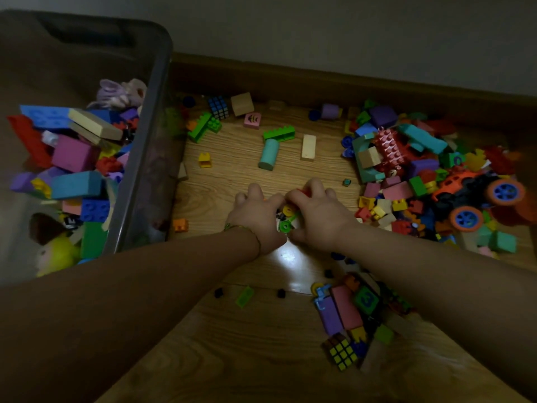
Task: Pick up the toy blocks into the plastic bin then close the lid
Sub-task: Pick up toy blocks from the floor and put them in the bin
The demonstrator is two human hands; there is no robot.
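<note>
Both hands, left (257, 212) and right (318, 212), cupped together around small toy blocks (286, 218) on the floor (232, 175). Plastic bin (145, 175) at nine o'clock, part-filled. Toy truck (476, 199) at three o'clock.

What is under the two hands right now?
Between the left hand and right hand, small green, yellow and red pieces show on the wooden floor. Whatever lies beneath the palms is covered.

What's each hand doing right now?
Left hand: cupped around small toy pieces.
Right hand: cupped around the same pieces.
</note>
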